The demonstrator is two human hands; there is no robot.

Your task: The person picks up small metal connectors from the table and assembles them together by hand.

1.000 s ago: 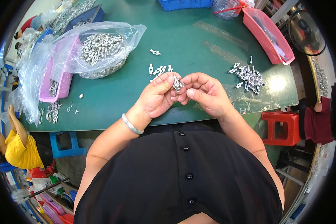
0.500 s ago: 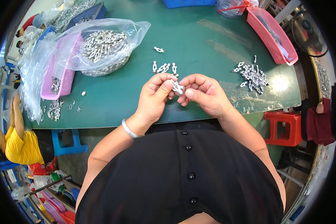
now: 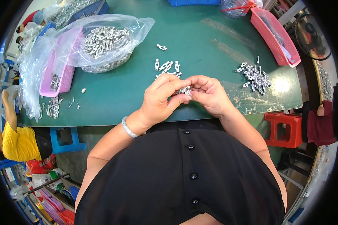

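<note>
The left hand (image 3: 159, 101) and right hand (image 3: 208, 93) are drawn together above the near edge of a green table (image 3: 199, 41), fingertips meeting. Both pinch a small cluster of metal parts (image 3: 184, 90) between thumbs and forefingers; the parts sit right where the two hands touch, half hidden by the fingers. A silver bracelet (image 3: 127, 127) circles the left wrist.

Just beyond the hands, on the table, lies a small scatter of loose parts (image 3: 166, 66), with one single part (image 3: 162, 47) a little farther off. To the right, well apart from the hands, is a denser pile (image 3: 255, 75) of the same metal pieces, resting near a strip of clear film (image 3: 251, 99) along the table edge.

To the left, a clear bag (image 3: 105, 41) full of metal parts slumps against a pink tray (image 3: 65, 73). More clear plastic (image 3: 32, 80) hangs down beside it, and a few stray pieces (image 3: 54, 107) lie near the table's left corner.

At the far right edge stands a long red tray (image 3: 274, 35). A blue bin (image 3: 193, 3) shows at the far edge.

Below the table are a blue stool (image 3: 65, 138) on the left and a red stool (image 3: 283, 129) on the right. A person in a yellow shirt (image 3: 15, 140) is at the left rim.
</note>
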